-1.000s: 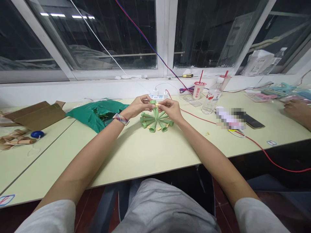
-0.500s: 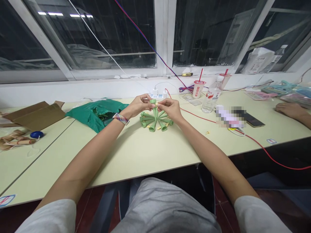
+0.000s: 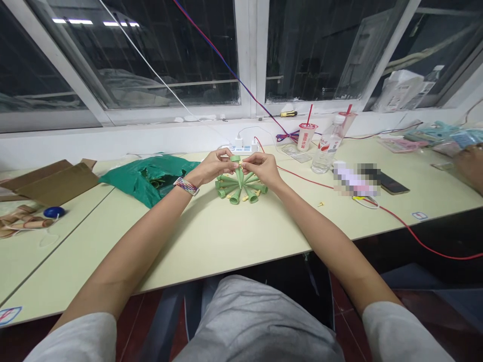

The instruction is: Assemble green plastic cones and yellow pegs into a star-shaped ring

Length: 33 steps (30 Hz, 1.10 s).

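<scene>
Left hand [image 3: 215, 167]: clamped on an upright green paper cone [image 3: 238, 175]
Right hand [image 3: 262, 168]: fingers together beside it, hold unclear
Progress: ring of green paper cones [image 3: 235, 196] fanned out, centre unfinished, apparently

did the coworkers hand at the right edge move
Yes, the co-worker's hand has moved right, away from the black smartphone, toward the picture's edge.

My left hand [image 3: 214, 167] and right hand [image 3: 263, 168] close together, fingers pinched inward, left forearm [image 3: 132, 242] and right forearm [image 3: 324, 237] angled toward the middle.
</scene>
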Tool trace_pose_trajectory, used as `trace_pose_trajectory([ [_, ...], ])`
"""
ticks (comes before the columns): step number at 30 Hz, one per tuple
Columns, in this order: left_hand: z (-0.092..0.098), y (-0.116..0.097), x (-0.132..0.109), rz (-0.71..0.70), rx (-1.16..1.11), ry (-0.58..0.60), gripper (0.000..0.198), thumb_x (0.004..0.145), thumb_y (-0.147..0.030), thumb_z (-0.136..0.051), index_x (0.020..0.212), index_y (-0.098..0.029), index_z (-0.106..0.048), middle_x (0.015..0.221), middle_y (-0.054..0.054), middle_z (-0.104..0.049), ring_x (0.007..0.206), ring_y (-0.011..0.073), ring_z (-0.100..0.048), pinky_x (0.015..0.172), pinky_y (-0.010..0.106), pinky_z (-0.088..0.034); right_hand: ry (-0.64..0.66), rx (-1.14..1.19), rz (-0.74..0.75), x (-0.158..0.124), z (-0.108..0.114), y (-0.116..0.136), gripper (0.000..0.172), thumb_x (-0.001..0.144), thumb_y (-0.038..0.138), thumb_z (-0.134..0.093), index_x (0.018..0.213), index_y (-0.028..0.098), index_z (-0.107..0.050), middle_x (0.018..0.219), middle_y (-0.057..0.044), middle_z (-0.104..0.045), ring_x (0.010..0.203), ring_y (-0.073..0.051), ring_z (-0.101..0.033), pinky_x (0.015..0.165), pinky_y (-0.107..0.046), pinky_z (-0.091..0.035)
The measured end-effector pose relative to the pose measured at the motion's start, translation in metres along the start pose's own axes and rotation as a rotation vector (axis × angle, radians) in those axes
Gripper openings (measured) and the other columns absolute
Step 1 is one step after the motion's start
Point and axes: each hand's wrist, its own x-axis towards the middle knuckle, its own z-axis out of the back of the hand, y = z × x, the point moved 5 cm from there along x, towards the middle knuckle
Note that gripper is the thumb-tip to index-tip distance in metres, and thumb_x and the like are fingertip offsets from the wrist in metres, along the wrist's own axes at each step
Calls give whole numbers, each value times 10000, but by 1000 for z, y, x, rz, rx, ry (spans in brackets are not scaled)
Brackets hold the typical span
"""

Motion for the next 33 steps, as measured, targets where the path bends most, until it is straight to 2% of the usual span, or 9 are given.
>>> trace_pose_trajectory([
  [7,3,-24,-5,-49,83,-6,463,589,-303,-1009,902,-194,-686,725,14,-697,686,163,-682,679,286,-528,111,-117,5,-4,11,19,479,772,601,-868,966,205,-682,772,-24,-753,698,-180,-726,634,-307,-626],
  [10,4,-36,-9,-74,87,-41,459,605,-268,-983,946,-196,-684,787,29,-723,704,157,-672,680,275,-512,197,-386,-89,-22,51,35,394,843,519,-828,1051,206,-710,732,-18,-745,616,-170,-684,529,-274,-544],
  [12,6,-41,-11,-71,71,-67,430,615,-245,-952,935,-196,-669,816,36,-727,708,157,-669,679,276,-516,319,-632,-166,-43,88,45,255,830,418,-842,919,194,-759,680,-34,-726,559,-157,-644,509,-274,-488],
  [15,9,-44,-11,-60,39,-98,402,633,-238,-907,943,-207,-653,840,35,-717,756,196,-706,712,315,-553,304,-922,-162,-76,151,62,120,785,301,-857,750,212,-783,613,-48,-682,532,-154,-587,508,-302,-421],
  [18,13,-43,-10,-45,23,-119,417,630,-198,-890,965,-218,-645,824,20,-698,755,214,-722,729,347,-573,285,-978,-199,-111,194,60,114,729,239,-863,829,276,-823,705,-78,-738,603,-231,-674,561,-387,-518],
  [21,15,-39,-8,-39,5,-127,434,617,-138,-892,962,-216,-642,727,-20,-635,742,210,-720,737,342,-576,288,-986,-146,-136,211,46,206,703,168,-853,832,325,-817,805,-88,-767,642,-270,-707,563,-461,-576],
  [24,15,-36,-6,-52,-24,-118,441,610,-110,-911,949,-210,-649,657,-54,-568,762,210,-729,765,337,-582,288,-956,-79,-142,213,35,140,758,160,-843,766,294,-805,771,-108,-752,597,-266,-690,525,-452,-560],
  [27,9,-34,-5,-66,-55,-75,441,598,-130,-955,919,-194,-659,653,-59,-566,774,196,-730,813,343,-587,300,-927,-32,-129,197,39,63,819,233,-834,772,259,-801,784,-108,-749,607,-267,-694,544,-439,-559],
  [33,-7,-29,-8,-49,-75,-41,490,552,-193,-1028,882,-183,-666,594,-77,-521,768,218,-742,856,394,-597,272,-786,83,-67,109,69,166,907,381,-768,871,220,-790,929,-67,-729,811,-233,-722,771,-412,-616],
])
